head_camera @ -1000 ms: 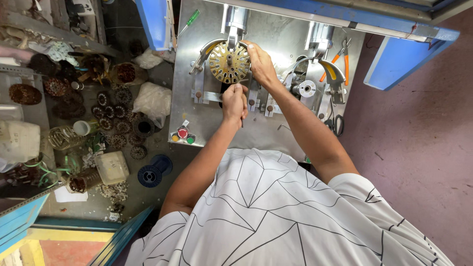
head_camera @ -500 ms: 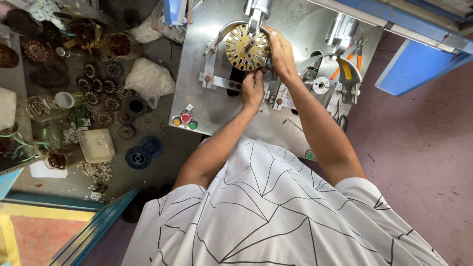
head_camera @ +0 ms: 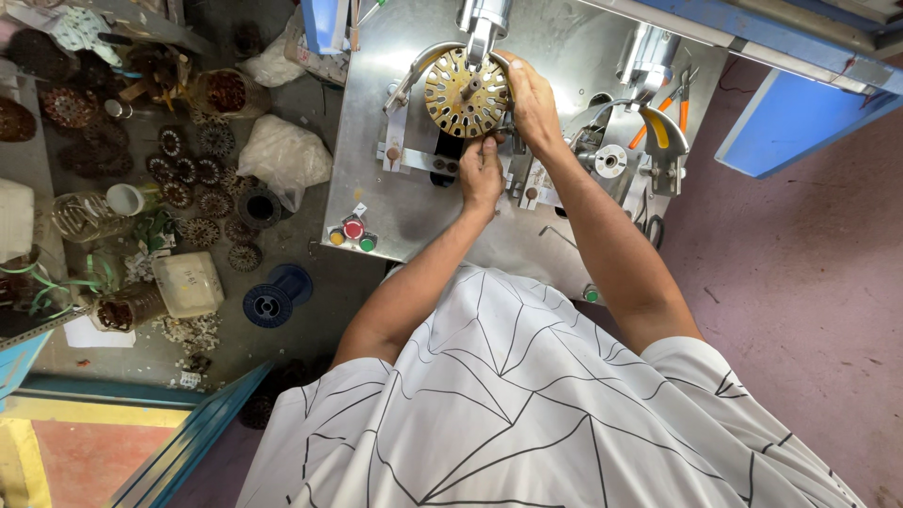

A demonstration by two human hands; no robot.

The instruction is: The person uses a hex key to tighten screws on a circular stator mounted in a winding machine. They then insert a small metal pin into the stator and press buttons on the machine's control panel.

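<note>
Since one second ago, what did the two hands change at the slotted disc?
Little changed. The right hand stays on the rim of the round slotted disc. The left hand stays just below it, fingers pinched. The disc remains on the machine's spindle.

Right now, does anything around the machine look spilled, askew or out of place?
Small pale bits lie scattered on the floor beside the blue spool. On the machine, the slotted disc sits square between the left hand and right hand.

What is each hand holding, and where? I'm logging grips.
Right hand grips the slotted brass disc at its right rim; left hand pinches something unclear below it.
</note>
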